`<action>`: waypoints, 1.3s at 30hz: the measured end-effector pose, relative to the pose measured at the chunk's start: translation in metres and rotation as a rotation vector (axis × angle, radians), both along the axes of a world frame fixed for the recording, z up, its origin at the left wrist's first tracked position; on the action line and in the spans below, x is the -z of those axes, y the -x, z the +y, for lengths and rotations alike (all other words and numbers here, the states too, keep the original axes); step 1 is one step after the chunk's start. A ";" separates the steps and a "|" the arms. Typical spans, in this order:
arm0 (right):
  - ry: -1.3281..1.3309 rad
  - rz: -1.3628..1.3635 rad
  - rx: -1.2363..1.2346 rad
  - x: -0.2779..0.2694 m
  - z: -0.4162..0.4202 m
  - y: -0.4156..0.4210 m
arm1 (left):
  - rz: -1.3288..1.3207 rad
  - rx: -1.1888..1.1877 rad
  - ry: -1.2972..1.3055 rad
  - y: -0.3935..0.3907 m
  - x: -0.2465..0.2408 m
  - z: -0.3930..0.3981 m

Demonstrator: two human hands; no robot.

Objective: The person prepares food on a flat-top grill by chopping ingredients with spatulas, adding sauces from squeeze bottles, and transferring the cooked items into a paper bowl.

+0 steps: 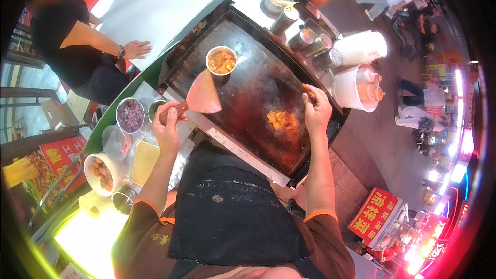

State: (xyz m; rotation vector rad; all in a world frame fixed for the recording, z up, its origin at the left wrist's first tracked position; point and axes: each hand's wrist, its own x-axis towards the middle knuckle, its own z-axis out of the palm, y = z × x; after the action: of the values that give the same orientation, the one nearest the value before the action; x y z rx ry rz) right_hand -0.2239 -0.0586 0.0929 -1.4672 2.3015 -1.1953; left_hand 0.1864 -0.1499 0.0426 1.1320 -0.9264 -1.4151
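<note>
My left hand (168, 124) grips the wooden handle of a wide metal scraper (203, 95), its flat blade over the left side of a dark griddle (248, 81). Just beyond the blade, a paper cup (207, 64) holds cut food in reddish sauce. My right hand (318, 110) is above the griddle's right side, its fingers closed on a small orange-brown object (308, 90) that I cannot identify. Left of that hand, a small heap of sauced food (281, 120) lies on the griddle. Reddish sauce stains the hot plate around it.
Metal shakers (285, 20) and stacked white cups (360, 48) line the far right edge, near a tub of squeeze bottles (343, 91). At left stand chopped purple onion (130, 115) and a bucket of eggs (101, 174). Another person's hand (137, 49) rests on a white table.
</note>
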 end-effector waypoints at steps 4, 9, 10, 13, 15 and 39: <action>-0.094 0.208 -0.214 0.044 0.067 0.017 | -0.043 -0.019 -0.226 -0.003 0.051 -0.003; -0.124 0.109 -0.168 0.026 0.136 0.008 | -0.123 0.191 -0.230 0.055 0.063 -0.016; -0.113 0.057 -0.113 0.015 0.146 0.014 | -0.132 0.247 -0.227 0.071 0.061 -0.013; -0.106 -0.504 0.422 0.027 0.197 0.072 | -0.109 0.433 -0.225 0.123 0.072 -0.009; -0.068 -0.750 0.601 0.061 0.229 0.109 | -0.069 0.541 -0.223 0.158 0.076 0.003; 0.414 -0.975 -0.038 -0.022 -0.042 -0.085 | -0.308 0.241 0.581 0.090 -0.099 -0.046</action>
State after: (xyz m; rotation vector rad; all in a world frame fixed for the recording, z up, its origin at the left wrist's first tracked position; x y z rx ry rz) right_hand -0.1386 -0.1001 0.1147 -0.6972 1.4037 -1.8860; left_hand 0.0961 -0.1960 0.1420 0.8188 -1.6137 -1.0548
